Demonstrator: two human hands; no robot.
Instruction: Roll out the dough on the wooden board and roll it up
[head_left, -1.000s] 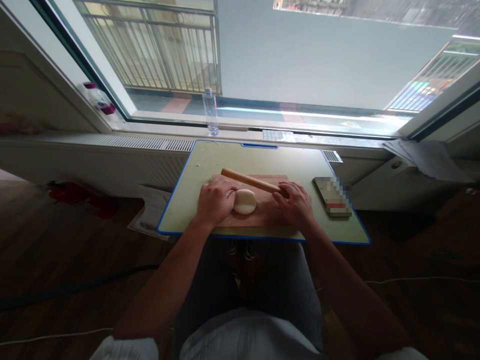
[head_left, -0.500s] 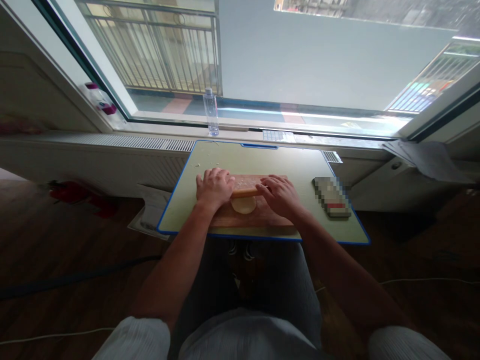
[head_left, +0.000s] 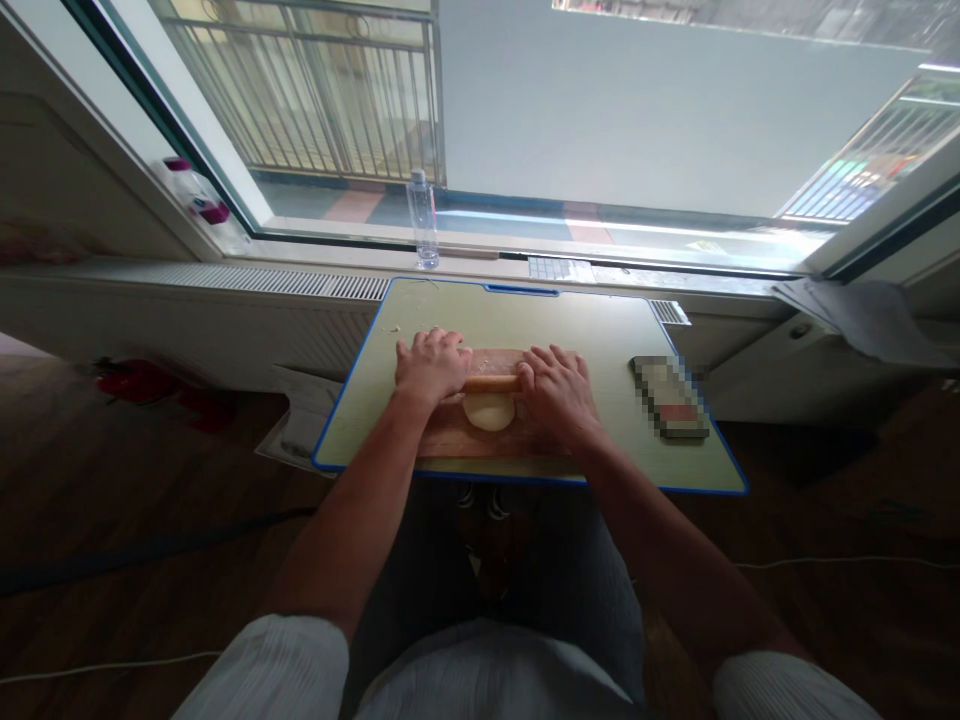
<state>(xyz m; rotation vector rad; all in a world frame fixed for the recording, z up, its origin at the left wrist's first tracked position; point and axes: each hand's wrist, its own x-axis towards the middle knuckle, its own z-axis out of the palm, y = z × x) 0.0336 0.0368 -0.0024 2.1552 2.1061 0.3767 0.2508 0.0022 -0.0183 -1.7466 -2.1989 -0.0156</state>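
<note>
A wooden rolling pin (head_left: 491, 384) lies crosswise between my hands, over the far edge of a pale, round piece of dough (head_left: 489, 411). My left hand (head_left: 433, 364) is closed over the pin's left end, and my right hand (head_left: 553, 382) is closed over its right end. Both palms face down and hide the ends of the pin. Underneath is a brown wooden board (head_left: 480, 443) with a light dusting of what looks like flour near its far side.
The board rests on a pale green, blue-edged tabletop (head_left: 615, 330). A partly pixelated phone-like object (head_left: 670, 397) lies at the right. Dough crumbs are at the far left. A clear plastic bottle (head_left: 424, 222) stands on the sill before the window.
My right hand has shifted its hold, its fingers now lying further over the pin. The pin sits near the dough's far edge, and slightly more of the dough shows.
</note>
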